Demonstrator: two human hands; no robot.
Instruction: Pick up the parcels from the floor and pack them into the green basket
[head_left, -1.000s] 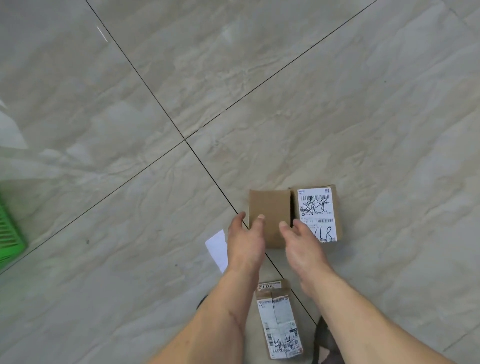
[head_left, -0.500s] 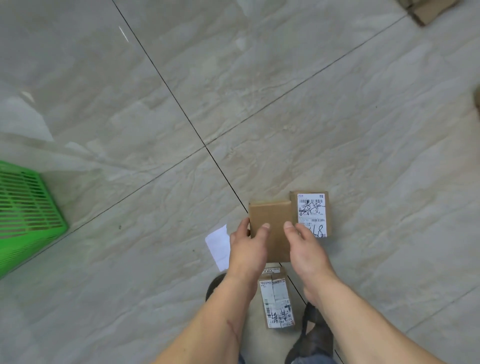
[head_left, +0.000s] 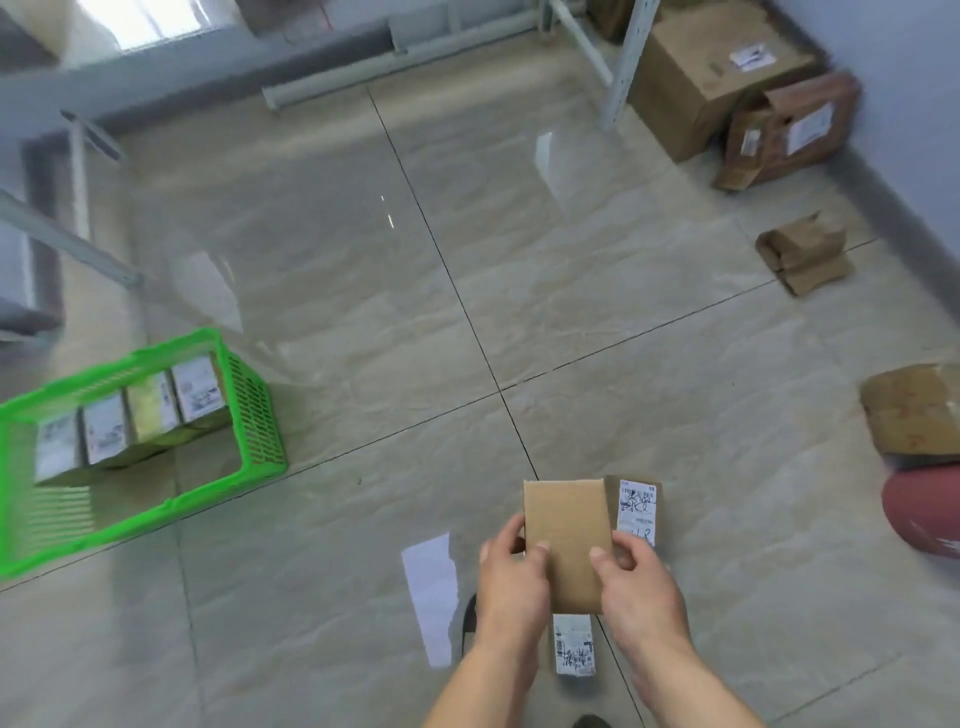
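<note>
Both hands hold one plain brown parcel (head_left: 566, 540): the left hand (head_left: 511, 577) pinches its left edge, the right hand (head_left: 636, 582) its right edge, each grip curled round it. Just right of the grip lies a second parcel (head_left: 636, 512) with a white label; a third (head_left: 574, 644) lies below it. Far left, the green basket (head_left: 254, 415) holds four parcels in a row.

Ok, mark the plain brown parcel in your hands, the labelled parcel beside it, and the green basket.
plain brown parcel (head_left: 566, 525), head view, bare top face.
labelled parcel (head_left: 637, 506), head view, its white label.
green basket (head_left: 254, 415), head view, right side wall.
</note>
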